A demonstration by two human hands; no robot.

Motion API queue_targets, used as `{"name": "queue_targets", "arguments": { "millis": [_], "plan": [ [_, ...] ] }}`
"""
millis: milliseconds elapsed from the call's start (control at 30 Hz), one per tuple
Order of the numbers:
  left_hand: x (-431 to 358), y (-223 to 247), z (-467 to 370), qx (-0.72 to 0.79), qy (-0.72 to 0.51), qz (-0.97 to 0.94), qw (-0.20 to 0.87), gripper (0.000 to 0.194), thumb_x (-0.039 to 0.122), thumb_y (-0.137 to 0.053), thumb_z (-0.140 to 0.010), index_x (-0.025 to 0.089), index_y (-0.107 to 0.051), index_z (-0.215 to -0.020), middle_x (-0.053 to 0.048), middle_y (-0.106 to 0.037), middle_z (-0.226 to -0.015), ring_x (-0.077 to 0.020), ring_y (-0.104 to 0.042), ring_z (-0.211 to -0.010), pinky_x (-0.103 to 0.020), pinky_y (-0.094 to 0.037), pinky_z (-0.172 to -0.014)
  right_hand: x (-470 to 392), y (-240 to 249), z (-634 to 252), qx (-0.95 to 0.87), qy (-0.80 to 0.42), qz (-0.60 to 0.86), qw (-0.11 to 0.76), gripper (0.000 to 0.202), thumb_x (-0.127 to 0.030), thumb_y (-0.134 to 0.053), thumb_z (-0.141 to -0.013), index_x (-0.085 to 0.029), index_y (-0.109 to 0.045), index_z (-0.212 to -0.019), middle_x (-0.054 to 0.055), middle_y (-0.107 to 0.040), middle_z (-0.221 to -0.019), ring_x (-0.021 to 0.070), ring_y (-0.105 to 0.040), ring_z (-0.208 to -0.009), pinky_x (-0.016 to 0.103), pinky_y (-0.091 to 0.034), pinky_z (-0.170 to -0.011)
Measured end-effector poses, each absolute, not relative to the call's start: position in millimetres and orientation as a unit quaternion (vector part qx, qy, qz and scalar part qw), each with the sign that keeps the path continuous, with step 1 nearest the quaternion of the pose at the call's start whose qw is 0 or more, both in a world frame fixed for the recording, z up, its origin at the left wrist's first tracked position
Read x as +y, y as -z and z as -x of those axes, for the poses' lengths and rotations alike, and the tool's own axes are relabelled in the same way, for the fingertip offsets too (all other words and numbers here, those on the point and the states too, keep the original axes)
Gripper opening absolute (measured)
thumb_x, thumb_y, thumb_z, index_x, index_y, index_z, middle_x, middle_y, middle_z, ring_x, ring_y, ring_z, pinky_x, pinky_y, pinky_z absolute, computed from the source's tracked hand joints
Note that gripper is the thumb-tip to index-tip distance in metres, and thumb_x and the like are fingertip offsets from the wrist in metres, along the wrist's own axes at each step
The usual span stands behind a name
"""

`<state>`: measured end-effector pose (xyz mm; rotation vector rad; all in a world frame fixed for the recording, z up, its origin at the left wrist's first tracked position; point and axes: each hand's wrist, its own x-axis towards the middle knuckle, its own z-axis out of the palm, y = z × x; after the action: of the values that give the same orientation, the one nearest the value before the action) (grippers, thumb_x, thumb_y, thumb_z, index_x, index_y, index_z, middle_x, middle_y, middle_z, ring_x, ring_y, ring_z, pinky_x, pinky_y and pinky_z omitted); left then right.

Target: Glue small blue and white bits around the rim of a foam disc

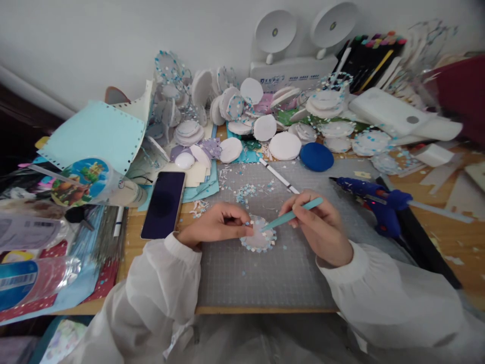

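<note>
Your left hand pinches the left rim of the small round disc, which lies flat on the grey cutting mat, its edge ringed with pale blue and white chips. Your right hand has its grip clenched around a teal stick, whose tip touches the disc's top face. Left of the disc, off the mat, a dark phone lies on the worktop. Right of the disc rests a blue glue gun. Behind the disc, 1 blue round pad sits before a heap of white discs.
</note>
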<state>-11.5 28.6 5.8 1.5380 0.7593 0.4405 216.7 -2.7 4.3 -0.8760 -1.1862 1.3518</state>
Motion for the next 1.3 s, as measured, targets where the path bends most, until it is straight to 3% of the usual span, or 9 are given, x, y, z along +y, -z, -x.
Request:
{"name": "queue_targets", "arguments": {
  "millis": [433,800,967,1167,1300],
  "plan": [
    [27,-5,11,0.320,-0.204,-0.651,0.657,0.023,0.031,-0.068,-0.078,0.010,-0.062,-0.072,0.000,-0.053,-0.063,-0.0076,-0.044,-0.057,-0.021,-0.036,-0.054,-5,-3,-217,-0.509,-0.519,0.345,0.594,0.014,-0.023,-0.062,-0.085,-0.022,-0.063,-0.071,-0.001,-0.049,-0.060,0.0159,-0.053,-0.062,0.032,-0.041,-0.059],
    [23,-11,9,0.285,-0.252,-0.608,0.697,0.017,0.023,-0.070,-0.077,0.010,-0.063,-0.068,-0.001,-0.058,-0.066,-0.0085,-0.051,-0.061,-0.021,-0.040,-0.057,-7,-7,-221,-0.533,-0.499,0.315,0.606,0.018,-0.028,-0.064,-0.083,-0.022,-0.061,-0.066,0.001,-0.054,-0.058,0.0200,-0.058,-0.065,0.035,-0.039,-0.059],
    [24,-11,12,0.308,-0.231,-0.609,0.693,0.017,0.024,-0.072,-0.075,0.010,-0.064,-0.068,0.001,-0.056,-0.063,-0.0077,-0.048,-0.059,-0.021,-0.037,-0.056,-4,-10,-222,-0.489,-0.511,0.303,0.639,0.012,-0.024,-0.061,-0.083,-0.024,-0.062,-0.071,0.001,-0.056,-0.062,0.0168,-0.050,-0.057,0.034,-0.039,-0.057],
    [23,-11,11,0.332,-0.219,-0.613,0.683,0.020,0.030,-0.073,-0.074,0.011,-0.068,-0.076,-0.001,-0.059,-0.066,-0.0095,-0.050,-0.060,-0.022,-0.039,-0.056,-4,-12,-221,-0.485,-0.573,0.289,0.594,0.014,-0.026,-0.058,-0.085,-0.021,-0.058,-0.073,0.003,-0.064,-0.075,0.0118,-0.044,-0.050,0.030,-0.035,-0.052],
    [22,-16,13,0.327,-0.303,-0.641,0.624,0.028,0.032,-0.072,-0.076,0.016,-0.069,-0.098,-0.001,-0.056,-0.068,-0.0110,-0.048,-0.063,-0.024,-0.040,-0.057,-5,-13,-220,-0.467,-0.589,0.300,0.587,0.015,-0.027,-0.059,-0.086,-0.021,-0.057,-0.072,0.003,-0.064,-0.075,0.0109,-0.044,-0.050,0.029,-0.035,-0.050]
  ]
}}
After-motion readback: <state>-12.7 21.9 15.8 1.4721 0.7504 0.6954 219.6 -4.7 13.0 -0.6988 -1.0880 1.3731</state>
